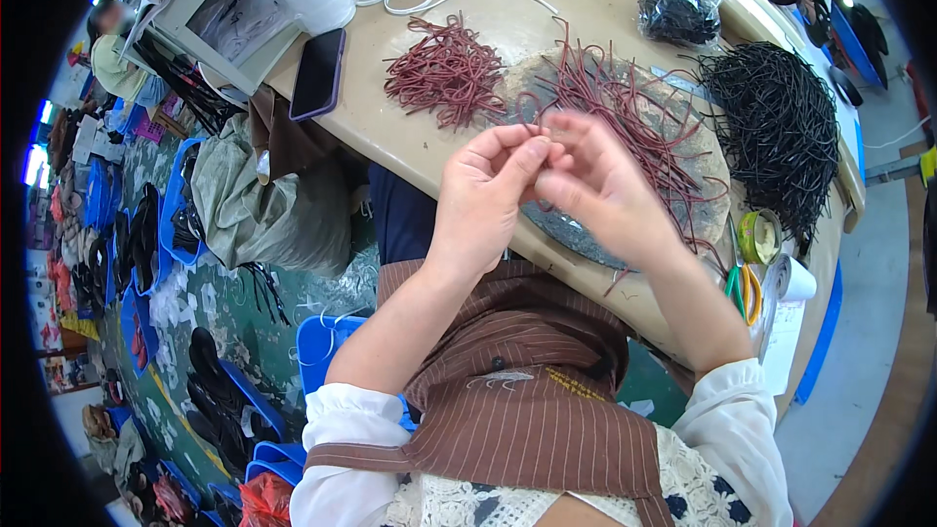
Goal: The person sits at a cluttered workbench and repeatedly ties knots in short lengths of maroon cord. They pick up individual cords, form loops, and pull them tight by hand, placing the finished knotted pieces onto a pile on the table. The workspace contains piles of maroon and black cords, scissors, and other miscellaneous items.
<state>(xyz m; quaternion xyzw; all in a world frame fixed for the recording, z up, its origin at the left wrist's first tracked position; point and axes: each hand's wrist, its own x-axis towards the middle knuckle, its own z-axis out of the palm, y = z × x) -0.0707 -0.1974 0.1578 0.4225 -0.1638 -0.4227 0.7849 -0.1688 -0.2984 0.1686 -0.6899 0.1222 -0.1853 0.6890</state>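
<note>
Over the slab [583,237], the left hand [484,190] pinches a red cord [530,127] between thumb and forefinger; the right hand [607,193], blurred, meets it at the fingertips, and I cannot tell whether it grips. Loose cords [625,107] lie across the slab, with a red pile [444,73] to its left, black cords [771,122] to its right and scissors [750,295] at its lower right.
</note>
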